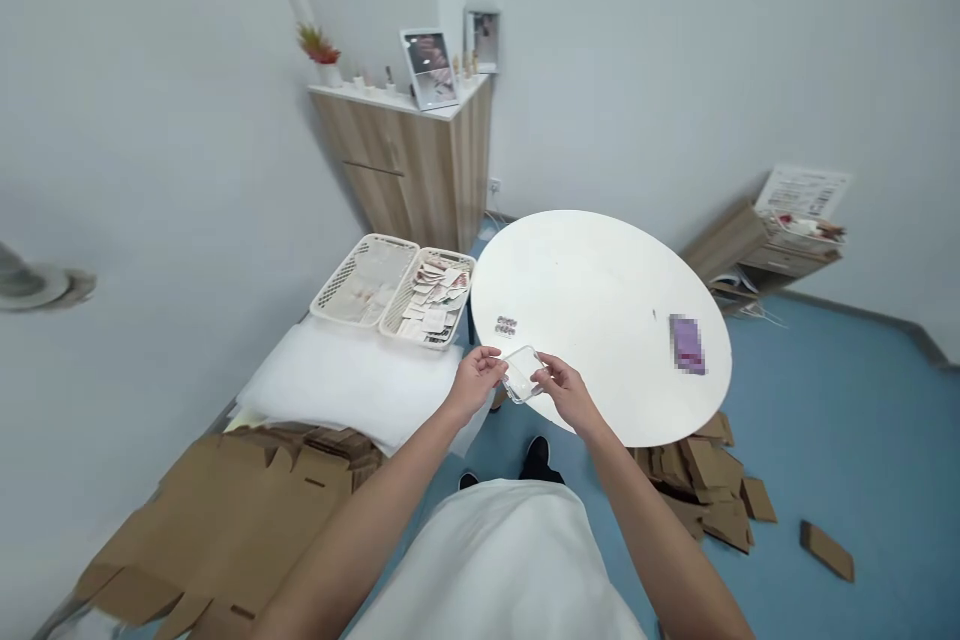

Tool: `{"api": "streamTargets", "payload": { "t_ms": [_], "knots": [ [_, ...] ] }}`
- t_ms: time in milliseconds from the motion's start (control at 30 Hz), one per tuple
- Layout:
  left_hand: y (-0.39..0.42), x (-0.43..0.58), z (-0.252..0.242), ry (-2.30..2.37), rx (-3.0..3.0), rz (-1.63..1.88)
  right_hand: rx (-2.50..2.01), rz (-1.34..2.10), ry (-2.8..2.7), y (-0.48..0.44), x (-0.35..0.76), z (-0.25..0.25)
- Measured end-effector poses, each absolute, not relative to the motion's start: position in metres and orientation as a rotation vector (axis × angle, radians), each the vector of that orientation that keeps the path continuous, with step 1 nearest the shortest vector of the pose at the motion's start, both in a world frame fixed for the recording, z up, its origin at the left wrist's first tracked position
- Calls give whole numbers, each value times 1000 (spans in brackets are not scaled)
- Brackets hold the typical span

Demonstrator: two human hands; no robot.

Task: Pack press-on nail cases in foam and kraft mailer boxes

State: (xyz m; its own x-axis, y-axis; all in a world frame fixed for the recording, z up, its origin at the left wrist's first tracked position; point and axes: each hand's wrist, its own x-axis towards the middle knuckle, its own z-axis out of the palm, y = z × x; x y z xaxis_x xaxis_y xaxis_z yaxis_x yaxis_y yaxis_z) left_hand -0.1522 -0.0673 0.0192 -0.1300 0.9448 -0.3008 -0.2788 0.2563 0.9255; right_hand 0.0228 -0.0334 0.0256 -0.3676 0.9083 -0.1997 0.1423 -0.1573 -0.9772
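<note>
A small clear plastic case (523,370) is held up between my two hands, over the near left edge of the white round table (600,320). My left hand (477,378) pinches its left side with thumb and fingers. On the opposite side, my right hand (565,392) grips the rim, the thumb reaching over the front. Whether anything lies inside the case is hard to make out. Just beyond it on the tabletop sits a small group of dark, shiny pieces (505,325) in two short rows, too small to identify.
Left of the table stand a white basket (330,305) of clear plastic items and another basket (390,325) of printed cards, behind white sheets (337,375). Flat cardboard (240,510) lies nearer. A blurred purple item (687,344) rests at the table's right; cardboard pieces (712,485) lie below.
</note>
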Motion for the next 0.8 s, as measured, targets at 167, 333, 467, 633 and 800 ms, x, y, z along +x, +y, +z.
{"api": "streamTargets", "payload": {
  "t_ms": [167,333,467,633,800],
  "knots": [
    [-37,-106,22,1150,908,1069,-1422,1362,-1501,-24,83,35],
    [-8,-52,32,1055,1035,950,-1392,1330,-1528,-8,136,47],
    [13,-16,36,1042,961,980,-1311,1445,-1378,4,169,49],
    [26,10,23,1149,884,987,-1275,1528,-1129,18,203,40],
    [11,37,0,1251,693,776,-1230,1636,-915,25,225,24]
  ]
}}
